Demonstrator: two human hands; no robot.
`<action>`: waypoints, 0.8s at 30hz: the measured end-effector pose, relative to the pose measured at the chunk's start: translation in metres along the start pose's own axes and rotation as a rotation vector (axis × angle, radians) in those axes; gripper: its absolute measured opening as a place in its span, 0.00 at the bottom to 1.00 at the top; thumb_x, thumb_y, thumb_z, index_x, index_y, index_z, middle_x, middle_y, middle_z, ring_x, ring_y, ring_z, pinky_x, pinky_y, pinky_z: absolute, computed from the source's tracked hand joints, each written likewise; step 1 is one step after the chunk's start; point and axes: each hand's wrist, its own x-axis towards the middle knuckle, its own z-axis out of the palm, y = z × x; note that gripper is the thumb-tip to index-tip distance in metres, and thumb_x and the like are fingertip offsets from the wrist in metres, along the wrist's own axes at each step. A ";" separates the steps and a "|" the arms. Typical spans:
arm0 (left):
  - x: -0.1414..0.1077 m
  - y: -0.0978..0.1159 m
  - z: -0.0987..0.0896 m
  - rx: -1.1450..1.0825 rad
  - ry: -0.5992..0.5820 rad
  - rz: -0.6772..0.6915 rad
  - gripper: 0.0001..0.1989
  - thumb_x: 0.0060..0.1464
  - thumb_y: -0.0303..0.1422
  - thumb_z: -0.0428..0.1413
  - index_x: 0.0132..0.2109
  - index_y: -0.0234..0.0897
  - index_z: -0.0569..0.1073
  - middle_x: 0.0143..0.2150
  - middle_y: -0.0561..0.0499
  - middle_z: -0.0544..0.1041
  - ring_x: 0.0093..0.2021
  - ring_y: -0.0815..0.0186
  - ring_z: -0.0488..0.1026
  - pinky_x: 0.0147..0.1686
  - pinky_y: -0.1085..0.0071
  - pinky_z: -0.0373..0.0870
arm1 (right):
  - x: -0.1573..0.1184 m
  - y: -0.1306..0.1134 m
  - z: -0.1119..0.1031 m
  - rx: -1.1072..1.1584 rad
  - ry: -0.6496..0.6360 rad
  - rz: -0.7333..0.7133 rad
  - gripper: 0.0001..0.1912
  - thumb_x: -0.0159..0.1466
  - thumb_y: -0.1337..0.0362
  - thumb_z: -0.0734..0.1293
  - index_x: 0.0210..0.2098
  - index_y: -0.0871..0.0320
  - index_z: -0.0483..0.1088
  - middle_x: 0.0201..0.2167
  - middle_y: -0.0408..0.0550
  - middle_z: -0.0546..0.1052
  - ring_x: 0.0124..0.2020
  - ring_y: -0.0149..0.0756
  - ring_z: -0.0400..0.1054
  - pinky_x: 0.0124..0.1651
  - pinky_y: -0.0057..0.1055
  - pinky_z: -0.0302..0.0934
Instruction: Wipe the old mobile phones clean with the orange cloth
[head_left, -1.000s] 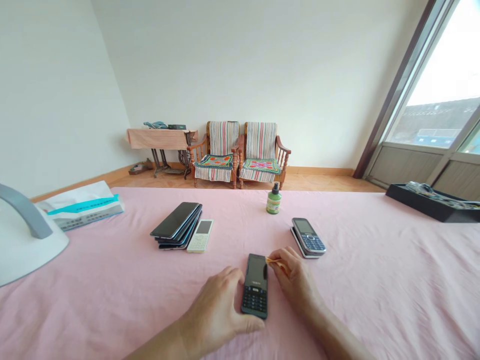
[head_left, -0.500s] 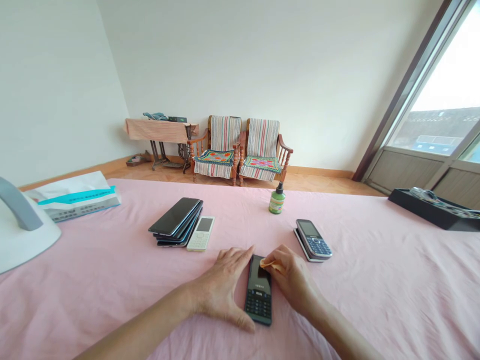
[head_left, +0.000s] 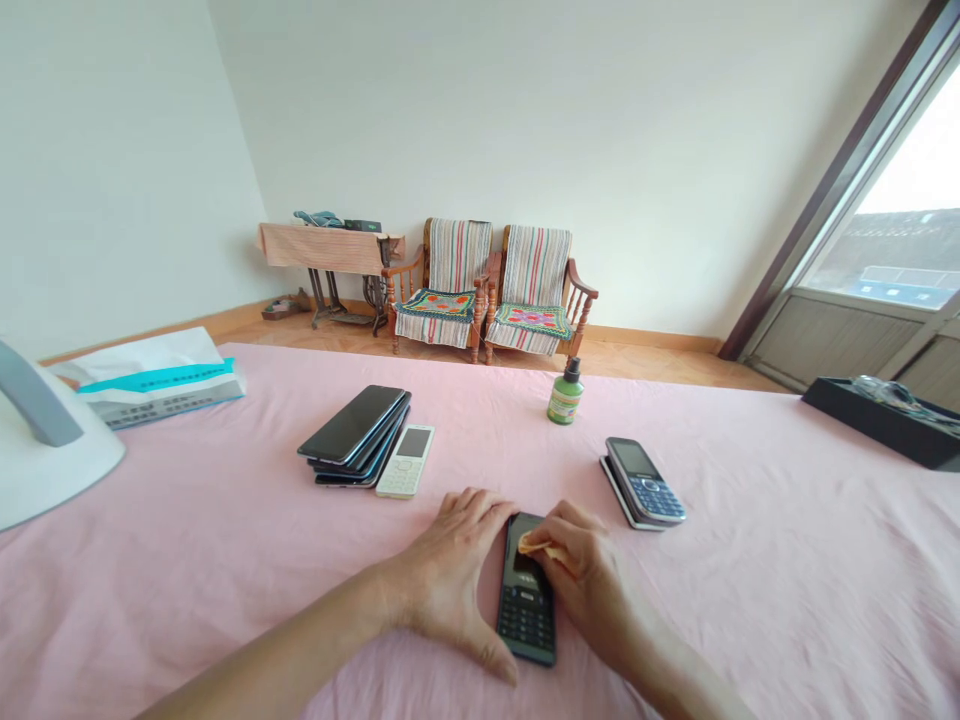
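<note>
A dark keypad phone (head_left: 527, 620) lies face up on the pink cloth in front of me. My left hand (head_left: 450, 575) is spread open along its left side, with fingertips near its top corner and the thumb by its lower left edge. Pinched in my right hand (head_left: 589, 575) is a small yellowish cloth (head_left: 544, 547), pressed against the phone's screen. My right fingers cover part of the screen. Farther right, a blue keypad phone (head_left: 645, 483) rests on top of another phone. To the left, a white keypad phone (head_left: 406, 462) lies beside a stack of dark smartphones (head_left: 356, 430).
A green bottle (head_left: 565, 395) with a black top stands toward the far edge. A black box (head_left: 877, 415) with items in it sits at the right. On the left are a tissue pack (head_left: 165, 385) and a white object with a grey handle (head_left: 56, 450). Two chairs (head_left: 491, 290) stand beyond.
My right hand and the cloth have shifted slightly down the phone's screen. The whole view has turned a little, and my left hand keeps its place beside the phone.
</note>
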 end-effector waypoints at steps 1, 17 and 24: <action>0.000 0.001 0.000 0.000 0.000 -0.005 0.54 0.21 0.53 0.68 0.57 0.39 0.61 0.53 0.42 0.65 0.52 0.47 0.61 0.56 0.49 0.54 | -0.003 -0.002 0.001 0.011 -0.015 0.005 0.15 0.55 0.80 0.61 0.30 0.56 0.74 0.30 0.45 0.71 0.35 0.35 0.67 0.38 0.30 0.59; 0.000 0.003 0.003 -0.030 0.038 -0.028 0.49 0.20 0.52 0.67 0.53 0.40 0.63 0.50 0.45 0.65 0.50 0.47 0.62 0.54 0.49 0.56 | -0.006 -0.016 0.002 0.012 -0.036 -0.025 0.17 0.52 0.81 0.60 0.30 0.56 0.73 0.30 0.44 0.71 0.35 0.34 0.67 0.38 0.29 0.59; -0.001 0.000 0.005 -0.013 0.048 -0.006 0.49 0.22 0.52 0.67 0.53 0.40 0.62 0.49 0.44 0.65 0.49 0.48 0.62 0.54 0.50 0.56 | 0.005 -0.009 0.004 -0.024 0.027 -0.050 0.16 0.55 0.81 0.60 0.33 0.57 0.73 0.31 0.46 0.71 0.36 0.35 0.65 0.39 0.29 0.58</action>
